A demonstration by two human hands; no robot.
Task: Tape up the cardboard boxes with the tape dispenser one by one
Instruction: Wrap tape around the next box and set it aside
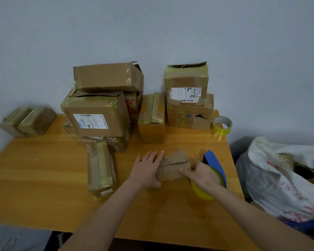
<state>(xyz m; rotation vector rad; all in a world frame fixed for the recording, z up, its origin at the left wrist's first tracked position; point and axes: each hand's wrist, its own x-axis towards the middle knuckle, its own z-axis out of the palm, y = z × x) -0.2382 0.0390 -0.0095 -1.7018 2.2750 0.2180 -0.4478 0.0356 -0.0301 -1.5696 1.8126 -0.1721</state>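
Small cardboard box (174,166) lies under flat left hand (146,171) fingers; right hand (204,175) fingers clasp tape dispenser (214,160).

Dim, soft, edge-warped wide-angle view

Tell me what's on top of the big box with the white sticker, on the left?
A flatter cardboard box lies on that big box, with shiny tape on its ends and a flap sticking up at its right end. Nothing inside either box shows.
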